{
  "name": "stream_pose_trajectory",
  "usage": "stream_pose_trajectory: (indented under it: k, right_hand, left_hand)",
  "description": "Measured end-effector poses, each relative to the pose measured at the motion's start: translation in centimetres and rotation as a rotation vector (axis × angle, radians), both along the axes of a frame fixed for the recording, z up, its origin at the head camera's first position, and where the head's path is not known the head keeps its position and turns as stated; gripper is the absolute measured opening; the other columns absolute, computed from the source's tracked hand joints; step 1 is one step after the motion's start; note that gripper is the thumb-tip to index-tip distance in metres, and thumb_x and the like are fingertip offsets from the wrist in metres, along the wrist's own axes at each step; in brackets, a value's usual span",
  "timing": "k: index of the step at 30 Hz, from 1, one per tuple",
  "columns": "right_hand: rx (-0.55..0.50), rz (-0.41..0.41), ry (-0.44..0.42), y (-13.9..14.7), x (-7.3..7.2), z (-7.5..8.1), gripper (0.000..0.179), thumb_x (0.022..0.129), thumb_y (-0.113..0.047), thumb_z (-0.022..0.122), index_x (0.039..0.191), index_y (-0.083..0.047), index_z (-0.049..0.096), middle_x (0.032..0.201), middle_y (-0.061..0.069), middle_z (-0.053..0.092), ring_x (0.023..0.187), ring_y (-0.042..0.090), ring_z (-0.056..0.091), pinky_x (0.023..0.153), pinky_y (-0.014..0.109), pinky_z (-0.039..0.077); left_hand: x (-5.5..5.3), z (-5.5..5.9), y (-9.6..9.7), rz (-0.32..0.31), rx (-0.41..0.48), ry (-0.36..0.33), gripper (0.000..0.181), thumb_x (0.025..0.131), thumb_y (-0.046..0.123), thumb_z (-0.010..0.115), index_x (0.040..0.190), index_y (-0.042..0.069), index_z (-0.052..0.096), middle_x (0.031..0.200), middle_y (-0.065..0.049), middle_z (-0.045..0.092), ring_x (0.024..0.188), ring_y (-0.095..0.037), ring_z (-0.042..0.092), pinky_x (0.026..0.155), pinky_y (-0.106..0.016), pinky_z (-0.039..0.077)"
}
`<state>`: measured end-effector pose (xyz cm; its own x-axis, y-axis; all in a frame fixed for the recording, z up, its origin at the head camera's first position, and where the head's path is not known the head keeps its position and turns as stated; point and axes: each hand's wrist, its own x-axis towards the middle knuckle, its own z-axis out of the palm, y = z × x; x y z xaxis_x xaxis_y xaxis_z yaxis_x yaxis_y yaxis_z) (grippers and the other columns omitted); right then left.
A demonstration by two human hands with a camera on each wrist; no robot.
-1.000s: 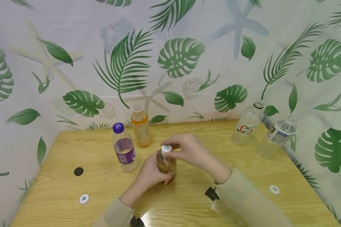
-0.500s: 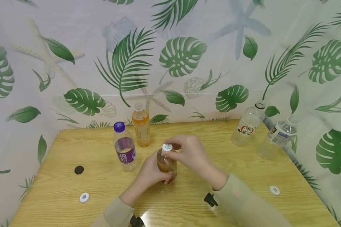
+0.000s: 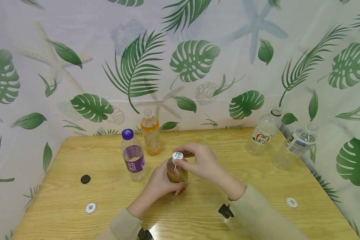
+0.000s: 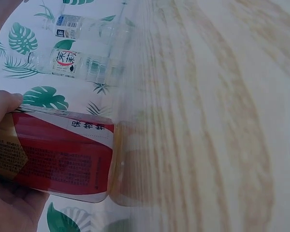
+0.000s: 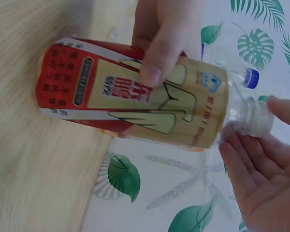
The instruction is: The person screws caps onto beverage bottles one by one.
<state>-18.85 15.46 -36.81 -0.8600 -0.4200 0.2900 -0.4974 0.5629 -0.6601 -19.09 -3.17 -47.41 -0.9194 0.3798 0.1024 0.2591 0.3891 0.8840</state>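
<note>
A drink bottle (image 3: 180, 180) with a red and gold label stands upright near the middle of the table. My left hand (image 3: 160, 181) grips its body, thumb across the label in the right wrist view. The thumb and fingers of my right hand (image 3: 199, 163) pinch the white cap (image 3: 177, 156) at its top. In the left wrist view, the lower red part of the label shows close up, with the bottle's base on the wood. Part of the label lies behind my left hand.
A purple-capped bottle (image 3: 134, 163) and an uncapped orange-tinted bottle (image 3: 151, 136) stand behind on the left. Two uncapped clear bottles, one nearer the back (image 3: 261, 135), are at the right. A black cap (image 3: 85, 179) and a white cap (image 3: 90, 208) lie left, another white cap (image 3: 291, 202) right.
The head view has shifted slightly. My left hand keeps its grip on the bottle, and my right fingers have moved a little about the cap.
</note>
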Motion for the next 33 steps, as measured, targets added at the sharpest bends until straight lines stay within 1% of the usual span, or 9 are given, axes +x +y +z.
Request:
stream_pose_trajectory:
  k: [2, 5, 10, 13, 18, 21, 24, 27, 33]
  right_hand:
    - [0.019, 0.031, -0.005, 0.2, -0.1, 0.2, 0.027, 0.097, -0.017, 0.079, 0.122, -0.005, 0.077, 0.115, 0.008, 0.08, 0.105, 0.023, 0.078, 0.092, 0.038, 0.065]
    - [0.028, 0.044, 0.016, 0.2, -0.2, 0.2, 0.028, 0.097, -0.018, 0.08, 0.121, -0.005, 0.078, 0.113, 0.008, 0.081, 0.103, 0.021, 0.078, 0.092, 0.035, 0.065]
    - [-0.003, 0.005, 0.08, 0.0, -0.1, -0.5, 0.025, 0.093, -0.017, 0.083, 0.115, -0.005, 0.08, 0.106, 0.007, 0.082, 0.096, 0.02, 0.078, 0.086, 0.032, 0.066]
    - [-0.034, -0.024, 0.089, -0.2, 0.0, -0.8, 0.025, 0.092, -0.016, 0.084, 0.114, -0.005, 0.081, 0.105, 0.007, 0.082, 0.095, 0.02, 0.078, 0.084, 0.033, 0.067]
    - [-0.094, -0.059, 0.012, -0.2, 0.2, -1.2, 0.027, 0.092, -0.016, 0.085, 0.117, -0.007, 0.08, 0.11, 0.007, 0.081, 0.099, 0.022, 0.078, 0.087, 0.036, 0.067]
    - [-0.098, -0.072, -0.04, 0.0, 0.3, -1.6, 0.036, 0.09, -0.016, 0.087, 0.123, -0.007, 0.078, 0.117, 0.008, 0.079, 0.106, 0.024, 0.077, 0.092, 0.036, 0.066]
    - [-0.086, -0.082, -0.064, 0.4, 0.5, -2.1, 0.048, 0.086, -0.016, 0.09, 0.13, -0.006, 0.074, 0.126, 0.01, 0.077, 0.113, 0.028, 0.075, 0.098, 0.038, 0.064]
    - [-0.066, -0.088, -0.058, 0.6, 0.7, -2.7, 0.058, 0.083, -0.017, 0.093, 0.135, -0.004, 0.07, 0.129, 0.013, 0.075, 0.119, 0.03, 0.073, 0.102, 0.04, 0.062]
    - [-0.002, -0.09, -0.093, 1.1, 0.9, -4.1, 0.067, 0.079, -0.019, 0.096, 0.137, -0.002, 0.068, 0.132, 0.015, 0.073, 0.122, 0.034, 0.071, 0.104, 0.045, 0.061]
  left_hand:
    - [0.0, 0.0, 0.0, 0.0, 0.004, -0.002, 0.078, 0.081, 0.018, 0.092, 0.149, 0.009, 0.055, 0.131, -0.014, 0.072, 0.12, -0.032, 0.07, 0.101, -0.05, 0.059]
    - [0.0, 0.1, 0.0, -0.005, 0.011, -0.007, 0.079, 0.082, 0.018, 0.092, 0.15, 0.009, 0.053, 0.132, -0.016, 0.071, 0.119, -0.033, 0.07, 0.1, -0.05, 0.06]
    - [0.1, 0.1, 0.0, -0.008, 0.026, -0.017, 0.08, 0.082, 0.017, 0.092, 0.151, 0.007, 0.052, 0.131, -0.015, 0.071, 0.118, -0.033, 0.07, 0.099, -0.048, 0.06]
    - [0.1, 0.2, 0.0, 0.0, 0.033, -0.027, 0.08, 0.081, 0.017, 0.092, 0.15, 0.006, 0.053, 0.132, -0.014, 0.071, 0.12, -0.033, 0.07, 0.101, -0.049, 0.06]
    - [0.0, 0.1, 0.0, 0.007, 0.027, -0.037, 0.081, 0.082, 0.019, 0.093, 0.151, 0.006, 0.052, 0.133, -0.016, 0.071, 0.122, -0.033, 0.069, 0.104, -0.053, 0.059]
    - [0.0, -0.1, -0.1, 0.011, 0.015, -0.045, 0.082, 0.081, 0.021, 0.094, 0.151, 0.006, 0.053, 0.135, -0.016, 0.07, 0.124, -0.035, 0.068, 0.106, -0.054, 0.058]
    - [0.0, -0.3, -0.1, 0.014, 0.009, -0.043, 0.084, 0.08, 0.022, 0.095, 0.151, 0.007, 0.053, 0.138, -0.017, 0.069, 0.128, -0.037, 0.067, 0.109, -0.057, 0.056]
    - [-0.1, -0.4, -0.1, 0.017, 0.022, -0.036, 0.084, 0.079, 0.024, 0.096, 0.15, 0.008, 0.054, 0.14, -0.016, 0.069, 0.132, -0.037, 0.065, 0.114, -0.058, 0.052]
    - [-0.2, -0.4, -0.1, 0.017, 0.035, -0.028, 0.084, 0.078, 0.022, 0.096, 0.15, 0.007, 0.055, 0.14, -0.015, 0.069, 0.134, -0.037, 0.064, 0.117, -0.059, 0.049]
